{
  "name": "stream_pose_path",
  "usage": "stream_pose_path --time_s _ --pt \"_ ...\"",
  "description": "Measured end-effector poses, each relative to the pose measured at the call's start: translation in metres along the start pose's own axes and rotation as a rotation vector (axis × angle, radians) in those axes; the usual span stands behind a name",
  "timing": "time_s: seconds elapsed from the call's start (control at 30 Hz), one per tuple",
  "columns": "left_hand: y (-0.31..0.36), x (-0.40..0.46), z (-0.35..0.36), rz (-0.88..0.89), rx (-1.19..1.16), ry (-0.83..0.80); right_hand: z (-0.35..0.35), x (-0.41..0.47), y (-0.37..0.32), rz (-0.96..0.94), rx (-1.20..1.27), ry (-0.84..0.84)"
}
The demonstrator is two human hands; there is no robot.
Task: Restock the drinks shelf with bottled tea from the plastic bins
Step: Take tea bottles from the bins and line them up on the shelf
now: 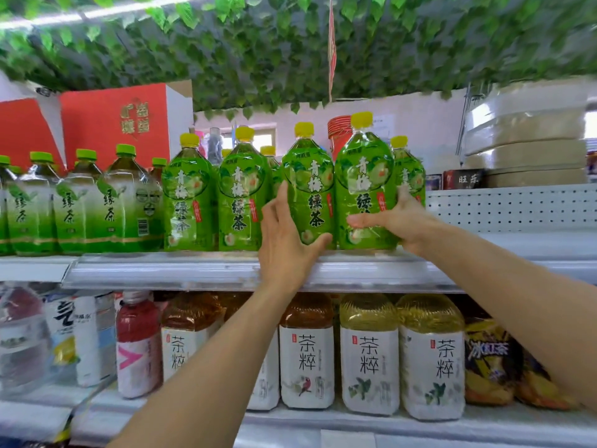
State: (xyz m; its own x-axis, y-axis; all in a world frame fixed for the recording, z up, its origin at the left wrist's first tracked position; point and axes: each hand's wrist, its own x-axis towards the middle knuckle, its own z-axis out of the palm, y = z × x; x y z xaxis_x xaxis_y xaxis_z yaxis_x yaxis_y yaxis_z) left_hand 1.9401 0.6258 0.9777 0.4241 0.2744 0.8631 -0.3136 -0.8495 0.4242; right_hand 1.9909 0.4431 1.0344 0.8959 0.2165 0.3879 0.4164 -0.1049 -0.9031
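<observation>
Both forearms reach up past the lower row of white-labelled tea bottles (370,360) to the upper shelf (200,270). On that shelf's front edge, the left hand (287,244) cups one green plum tea bottle (308,189), fingers curled round its side and thumb under its base. Just right of it, the right hand (392,221) grips a second bottle (365,185). Behind stand red boxes (113,124).

The bright green bottles (307,189) on the upper shelf (193,270) are showing 青梅绿茶 down their labels. To their left, the paler bottles (113,202) are reading 绿茶. Below that shelf, the white-labelled bottles (370,357) are displaying 茶粹, and the yellow pack (489,360) right of them 冰红茶. A dark box (463,179) right of the green bottles is showing 旺.
</observation>
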Motion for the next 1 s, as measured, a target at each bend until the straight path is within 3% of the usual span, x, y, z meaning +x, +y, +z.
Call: stream_pose_path --time_s 0.2,0.37,0.53,0.67,0.83,1.0 --pt "0.001 0.000 0.001 0.012 0.029 0.013 -0.006 0.008 -0.003 0.091 0.082 -0.148" --pt "0.006 -0.001 -0.001 -0.007 0.048 -0.019 -0.013 0.008 -0.002 0.051 -0.014 -0.210" --pt "0.012 0.001 -0.014 -0.057 0.003 -0.124 -0.004 -0.009 -0.006 0.016 -0.340 -0.019" --pt "0.014 -0.004 -0.045 -0.034 0.019 -0.324 0.017 -0.046 0.002 -0.200 -0.701 0.209" --pt "-0.007 -0.059 -0.105 0.192 0.218 -0.184 0.054 -0.122 0.013 -0.569 -0.872 0.309" --pt "-0.066 -0.121 -0.179 0.177 0.267 -0.170 0.128 -0.188 0.025 -0.759 -0.904 0.307"
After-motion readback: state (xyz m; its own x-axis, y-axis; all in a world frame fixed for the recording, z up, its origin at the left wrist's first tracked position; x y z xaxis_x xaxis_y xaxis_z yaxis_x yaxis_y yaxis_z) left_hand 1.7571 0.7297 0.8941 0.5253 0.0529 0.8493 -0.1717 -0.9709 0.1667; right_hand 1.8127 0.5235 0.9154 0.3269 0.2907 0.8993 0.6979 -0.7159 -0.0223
